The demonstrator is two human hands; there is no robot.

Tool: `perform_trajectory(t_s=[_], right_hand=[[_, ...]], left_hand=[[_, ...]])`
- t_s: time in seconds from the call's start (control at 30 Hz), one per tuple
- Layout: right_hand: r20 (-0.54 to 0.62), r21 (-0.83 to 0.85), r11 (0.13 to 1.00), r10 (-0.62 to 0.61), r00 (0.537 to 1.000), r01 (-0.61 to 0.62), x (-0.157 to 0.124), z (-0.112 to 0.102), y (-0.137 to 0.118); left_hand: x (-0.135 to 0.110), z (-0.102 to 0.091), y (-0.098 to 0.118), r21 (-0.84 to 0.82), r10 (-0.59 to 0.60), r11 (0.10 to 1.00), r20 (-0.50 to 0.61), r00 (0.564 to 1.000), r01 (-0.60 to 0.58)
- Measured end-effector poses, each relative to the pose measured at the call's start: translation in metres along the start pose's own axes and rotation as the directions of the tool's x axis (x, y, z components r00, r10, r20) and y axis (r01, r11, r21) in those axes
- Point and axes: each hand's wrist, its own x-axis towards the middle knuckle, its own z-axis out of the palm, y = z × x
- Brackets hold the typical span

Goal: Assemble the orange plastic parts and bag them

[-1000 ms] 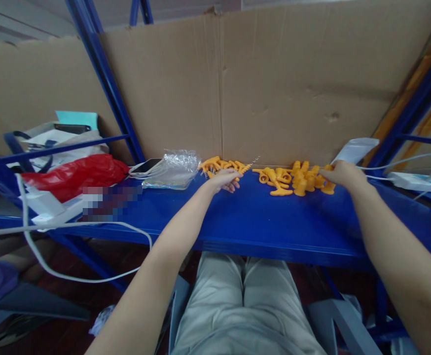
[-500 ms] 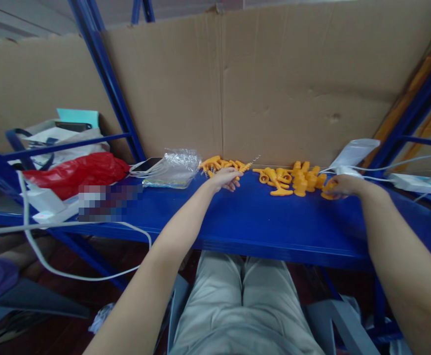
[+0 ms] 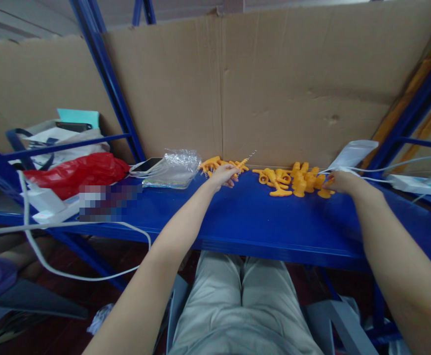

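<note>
A big brown cardboard sheet (image 3: 293, 88) stands up at the back. In front of it is a long blue metal shelf (image 3: 260, 222), and a blue post (image 3: 108, 84) leans up on the left side. The person's legs, in pale grey-green pants (image 3: 237, 305), are under the shelf's front edge.

A shiny red plastic bag (image 3: 78, 170) lies on the left, with a white bag (image 3: 58, 143) behind it. A white cord (image 3: 89, 224) loops in front of them. Nearer the middle there is a flat, clear plastic pack (image 3: 171, 178), and a phone (image 3: 148, 166) lies just beside it. On the far right, a whitish plastic thing (image 3: 354, 152) sticks up behind the person's right hand (image 3: 343, 182).

The left hand (image 3: 223, 176) is at the small heap of orange corkscrews (image 3: 211, 163) near the back of the shelf. Its fingers are bent and close together. One corkscrew pokes out past them, but I can't tell if they are squeezing it.

The right hand is at the right end of a group of orange cup-shaped pieces (image 3: 300, 183). Its fingertips touch the top of the end piece (image 3: 325, 194); I can't tell if they pinch it. An orange T-shaped piece (image 3: 281, 192) lies in front of that group.

Smallest is a thin metal spiral (image 3: 252, 155), pointing up and right from the corkscrew by the left hand.
</note>
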Motion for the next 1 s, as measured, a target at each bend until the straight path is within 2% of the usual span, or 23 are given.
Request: perform_trajectory(t_s=[0.1, 0.17, 0.23, 0.3, 0.37, 0.43, 0.5, 0.63, 0.73, 0.87, 0.93, 1.0], right_hand=[[-0.124, -0.021, 0.998, 0.053, 0.991, -0.056, -0.017, -0.010, -0.010], [-0.197, -0.002, 1.000, 0.016, 0.980, -0.016, -0.027, -0.016, -0.020], [-0.331, 0.000, 0.991, -0.124, 0.935, 0.132, -0.033, -0.020, -0.033], [-0.396, -0.007, 0.934, -0.330, 0.857, 0.357, -0.033, -0.020, -0.048], [-0.387, 0.036, 0.833, -0.497, 0.776, 0.552, -0.032, -0.017, -0.066], [-0.300, 0.104, 0.762, -0.589, 0.751, 0.639, -0.032, -0.014, -0.086], [-0.244, 0.140, 0.703, -0.658, 0.713, 0.697, -0.036, -0.012, -0.106], [-0.180, 0.182, 0.601, -0.758, 0.627, 0.778, -0.050, -0.012, -0.142], [-0.203, 0.265, 0.585, -0.744, 0.637, 0.767, -0.056, -0.012, -0.160], [-0.254, 0.488, 0.506, -0.697, 0.670, 0.711, -0.054, -0.008, -0.175], [-0.263, 0.560, 0.490, -0.659, 0.704, 0.668, -0.049, -0.006, -0.180], [-0.248, 0.603, 0.509, -0.612, 0.751, 0.614, -0.043, -0.005, -0.184]], left_hand=[[0.000, 0.000, 0.000, 0.024, 0.036, 0.999, -0.023, 0.999, -0.036], [0.001, 0.001, -0.002, 0.075, 0.061, 0.995, -0.020, 0.998, -0.059], [0.001, 0.002, -0.005, 0.159, 0.092, 0.983, -0.006, 0.996, -0.090], [0.002, 0.003, -0.008, 0.280, 0.170, 0.945, 0.014, 0.985, -0.167], [0.003, 0.004, -0.012, 0.438, 0.321, 0.846, 0.039, 0.946, -0.305], [0.004, 0.005, -0.015, 0.572, 0.466, 0.699, 0.092, 0.880, -0.430], [0.004, 0.007, -0.016, 0.631, 0.539, 0.591, 0.155, 0.828, -0.503], [0.004, 0.008, -0.016, 0.628, 0.584, 0.533, 0.212, 0.784, -0.567], [0.004, 0.007, -0.017, 0.611, 0.593, 0.544, 0.204, 0.779, -0.574], [0.007, 0.006, -0.018, 0.601, 0.623, 0.550, 0.167, 0.764, -0.580], [0.009, 0.007, -0.019, 0.614, 0.642, 0.545, 0.133, 0.755, -0.571], [0.010, 0.008, -0.019, 0.635, 0.655, 0.537, 0.100, 0.749, -0.554]])
